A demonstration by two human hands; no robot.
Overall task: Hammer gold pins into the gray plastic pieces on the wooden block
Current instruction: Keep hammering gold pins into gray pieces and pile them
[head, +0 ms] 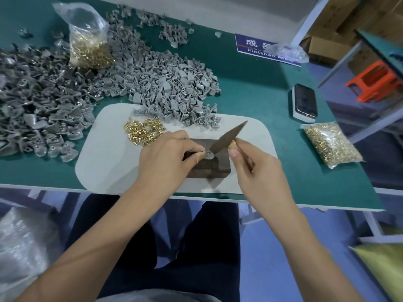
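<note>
A dark wooden block (209,168) lies on a pale mat (104,153) near the table's front edge. On its top sits a gray plastic piece (209,156), pinched at its left side by my left hand (165,158), whose fingertips are taped. A gold pin stands in the piece, partly hidden. My right hand (257,171) grips the handle of a small hammer (229,137); its dark metal head is blurred and its lower end meets the piece. Loose gold pins (142,134) lie on the mat, left of the block.
A large heap of gray plastic pieces (165,83) covers the table's left and middle. A bag of gold pins (89,40) stands in it; another bag (331,144) lies at right. A phone (304,103) and a blue sign (257,46) are farther back.
</note>
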